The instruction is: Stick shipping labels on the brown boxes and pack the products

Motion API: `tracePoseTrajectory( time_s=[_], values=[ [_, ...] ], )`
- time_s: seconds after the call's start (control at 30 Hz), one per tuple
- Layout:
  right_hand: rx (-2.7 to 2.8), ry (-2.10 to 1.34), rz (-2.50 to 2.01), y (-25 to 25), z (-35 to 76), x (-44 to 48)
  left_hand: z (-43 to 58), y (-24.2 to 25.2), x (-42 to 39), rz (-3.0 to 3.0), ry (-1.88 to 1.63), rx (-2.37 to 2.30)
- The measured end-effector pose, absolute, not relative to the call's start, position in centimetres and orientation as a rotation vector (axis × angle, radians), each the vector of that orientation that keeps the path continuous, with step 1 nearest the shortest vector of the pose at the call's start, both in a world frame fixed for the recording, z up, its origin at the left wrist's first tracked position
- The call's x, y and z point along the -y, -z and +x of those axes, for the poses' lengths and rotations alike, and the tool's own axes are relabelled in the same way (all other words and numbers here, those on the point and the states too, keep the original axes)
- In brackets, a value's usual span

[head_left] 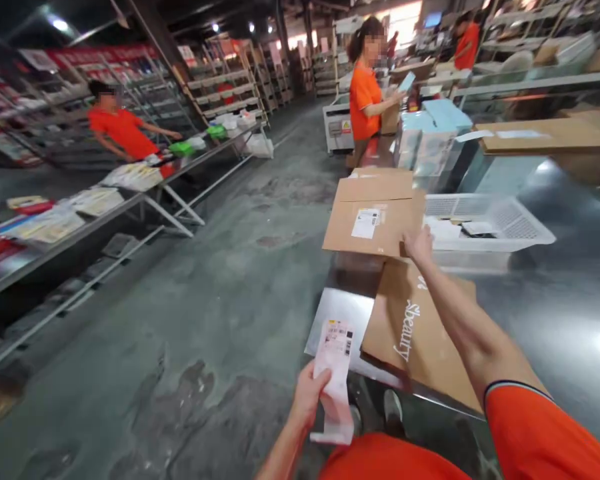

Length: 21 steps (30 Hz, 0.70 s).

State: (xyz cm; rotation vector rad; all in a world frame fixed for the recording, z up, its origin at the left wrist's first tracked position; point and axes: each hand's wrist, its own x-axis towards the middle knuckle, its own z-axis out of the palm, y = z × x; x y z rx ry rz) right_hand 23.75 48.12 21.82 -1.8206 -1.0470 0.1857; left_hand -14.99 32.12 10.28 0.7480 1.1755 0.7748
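My left hand [311,395] is closed on a white paper slip [334,370] with a barcode, held low in front of my body. My right hand [419,245] reaches forward over the metal table [555,320] and grips the near right edge of a flat cardboard box [375,223] bearing a white shipping label [365,223]. Under my right forearm lies a folded brown carton [413,330] printed "beauty", near the table's front edge.
A white plastic basket [485,223] with papers sits right of the box. Flat cardboard [545,137] and pale blue packs [430,127] stand behind. A person in orange [367,100] works at the far table, another [120,130] at the long left bench [95,213]. Concrete floor lies between.
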Motion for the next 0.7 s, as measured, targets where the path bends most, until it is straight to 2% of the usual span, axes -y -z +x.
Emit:
tracePoseTrajectory(
  time_s=[0.1, 0.2, 0.27, 0.3, 0.47, 0.7],
  values=[
    [1.272, -0.192, -1.836, -20.4, 19.3, -46.2, -13.6, -10.7, -32.6, 0.772, -0.769, -1.229],
    [1.645, -0.784, -1.609, -18.0, 14.4, -41.8, -12.2, -10.2, -33.0, 0.788, -0.717, -1.206],
    [1.662, -1.179, -1.563, -16.6, 12.2, -38.5, -11.7, -10.0, -33.0, 0.824, -0.630, -1.130],
    [1.627, -1.272, -1.603, -15.9, 11.6, -36.9, -11.6, -10.1, -33.1, 0.847, -0.576, -1.061],
    [1.425, -1.371, -1.767, -14.2, 11.3, -30.7, -9.7, -10.5, -34.5, 0.966, -0.378, -0.766],
    [1.394, -1.152, -2.000, -12.0, 14.2, -24.1, -3.0, -6.6, -31.6, 1.095, -0.178, -0.996]
  ],
)
